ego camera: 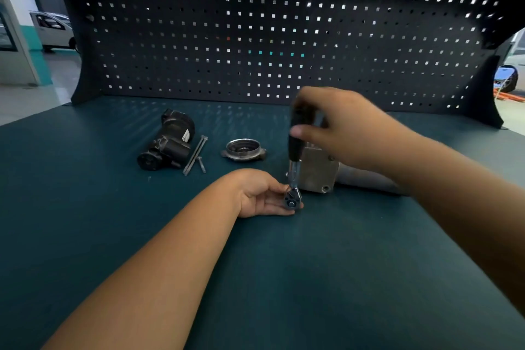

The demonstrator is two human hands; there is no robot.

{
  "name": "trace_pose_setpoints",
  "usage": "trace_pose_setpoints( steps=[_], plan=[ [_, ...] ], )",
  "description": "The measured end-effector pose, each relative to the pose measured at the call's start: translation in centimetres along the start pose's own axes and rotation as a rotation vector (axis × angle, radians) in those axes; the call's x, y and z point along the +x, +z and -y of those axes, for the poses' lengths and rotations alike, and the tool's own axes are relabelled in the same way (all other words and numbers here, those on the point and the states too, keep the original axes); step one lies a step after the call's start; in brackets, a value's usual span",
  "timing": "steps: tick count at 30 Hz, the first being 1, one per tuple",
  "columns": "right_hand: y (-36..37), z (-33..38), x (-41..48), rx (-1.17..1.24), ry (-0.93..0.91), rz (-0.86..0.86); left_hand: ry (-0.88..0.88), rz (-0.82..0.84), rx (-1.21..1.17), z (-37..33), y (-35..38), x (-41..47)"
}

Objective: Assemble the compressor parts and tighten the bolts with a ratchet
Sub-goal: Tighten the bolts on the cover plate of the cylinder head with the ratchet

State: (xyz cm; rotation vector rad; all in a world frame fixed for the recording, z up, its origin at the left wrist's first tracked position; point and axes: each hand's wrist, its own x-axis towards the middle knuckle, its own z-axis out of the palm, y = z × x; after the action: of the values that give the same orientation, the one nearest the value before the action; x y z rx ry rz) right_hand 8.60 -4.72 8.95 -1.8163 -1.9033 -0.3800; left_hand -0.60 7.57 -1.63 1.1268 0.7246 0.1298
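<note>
A ratchet [295,148] with a black handle stands nearly upright at the middle of the bench. My right hand [341,128] grips its handle from above. My left hand [264,196] lies palm up on the mat and its fingertips pinch the ratchet's head [292,200]. Just behind the head lies a silver compressor housing [318,170], partly hidden by my right forearm. A black compressor part [167,142] lies to the left, with long bolts [196,153] and a short bolt [201,164] beside it. A round metal end cover [243,149] sits between them and the ratchet.
The bench top is a dark teal mat [284,278]. A black pegboard [255,37] rises along its back edge. Parked cars [54,28] show beyond the bench at the far left and far right.
</note>
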Motion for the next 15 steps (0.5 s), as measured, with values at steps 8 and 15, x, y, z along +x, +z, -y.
trace_pose_setpoints(
  steps=[8,15],
  plan=[
    [-0.9,-4.6,-7.9,-0.164,0.248,0.108,-0.007,-0.007,0.032,-0.1,0.2,-0.2],
    [2.2,-7.0,-10.8,-0.066,0.432,0.501,0.000,-0.039,0.056,0.0,0.4,-0.2]
  ],
)
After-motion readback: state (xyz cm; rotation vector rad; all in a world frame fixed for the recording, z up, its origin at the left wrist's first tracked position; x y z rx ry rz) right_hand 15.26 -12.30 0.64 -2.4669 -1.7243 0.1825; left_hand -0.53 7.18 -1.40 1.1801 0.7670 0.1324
